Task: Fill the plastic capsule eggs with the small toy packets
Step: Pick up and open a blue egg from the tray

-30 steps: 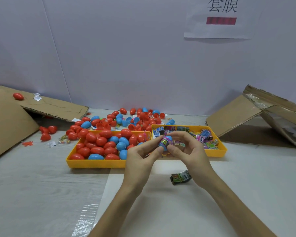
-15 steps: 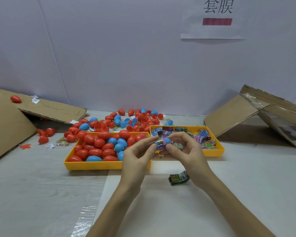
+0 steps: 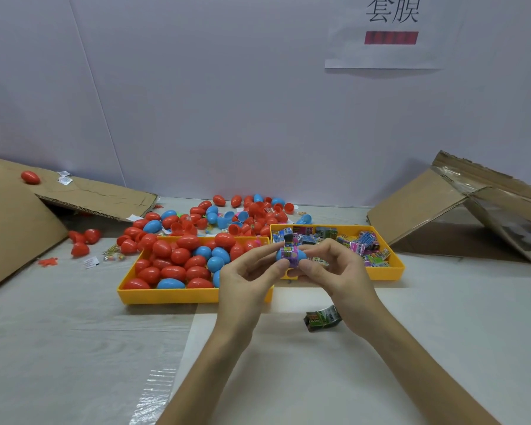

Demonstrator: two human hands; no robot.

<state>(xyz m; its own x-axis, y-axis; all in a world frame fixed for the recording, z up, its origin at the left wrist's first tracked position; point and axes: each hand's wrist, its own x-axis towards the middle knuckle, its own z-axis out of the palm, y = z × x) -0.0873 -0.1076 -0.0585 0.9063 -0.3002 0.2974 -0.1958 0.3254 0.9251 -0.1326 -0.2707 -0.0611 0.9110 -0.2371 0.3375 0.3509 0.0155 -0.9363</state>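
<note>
My left hand (image 3: 246, 277) and right hand (image 3: 334, 268) both pinch a blue capsule egg (image 3: 279, 256), fingertips clamped on its two ends, with a purple toy packet (image 3: 290, 253) across its middle. I hold it over where the egg tray (image 3: 166, 297) and the packet tray (image 3: 387, 273) meet.

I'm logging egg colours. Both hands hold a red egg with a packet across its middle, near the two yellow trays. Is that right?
No: the egg is blue, not red, as the head view shows. The rest stands: the left hand and right hand both hold it, with a packet across its middle, near the two yellow trays.
</note>
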